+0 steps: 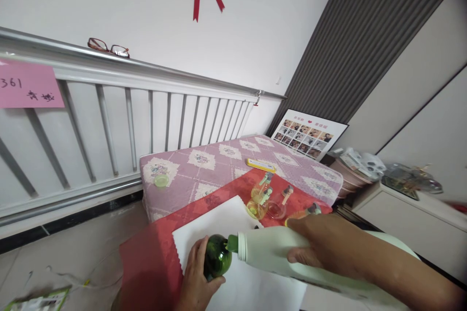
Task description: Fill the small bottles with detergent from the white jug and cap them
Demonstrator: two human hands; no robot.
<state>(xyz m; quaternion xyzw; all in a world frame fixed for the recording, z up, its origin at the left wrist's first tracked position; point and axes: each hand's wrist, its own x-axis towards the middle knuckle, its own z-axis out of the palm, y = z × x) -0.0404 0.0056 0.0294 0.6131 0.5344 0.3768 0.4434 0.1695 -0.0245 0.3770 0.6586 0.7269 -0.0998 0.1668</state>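
Observation:
A round dark green glass flask (219, 254) sits in my left hand (197, 274), whose fingers and thumb curl around its side. My right hand (323, 243) grips a large pale green bottle (266, 245), tipped almost level with its mouth to the left. The bottle's green spout (232, 244) meets the neck of the flask; whether liquid is flowing I cannot make out. Below both lies a white scalloped sheet (207, 218) on a red cloth (146, 262). Just beyond, clear round flasks hold yellow liquid (256, 210) and pinkish liquid (276, 210).
A low surface with a purple floral cover (189, 175) carries a yellow box (260, 164) and a pale green lid (161, 181). Behind it runs a white railing (138, 102) with glasses (108, 47) on top. A cabinet (397, 214) stands right.

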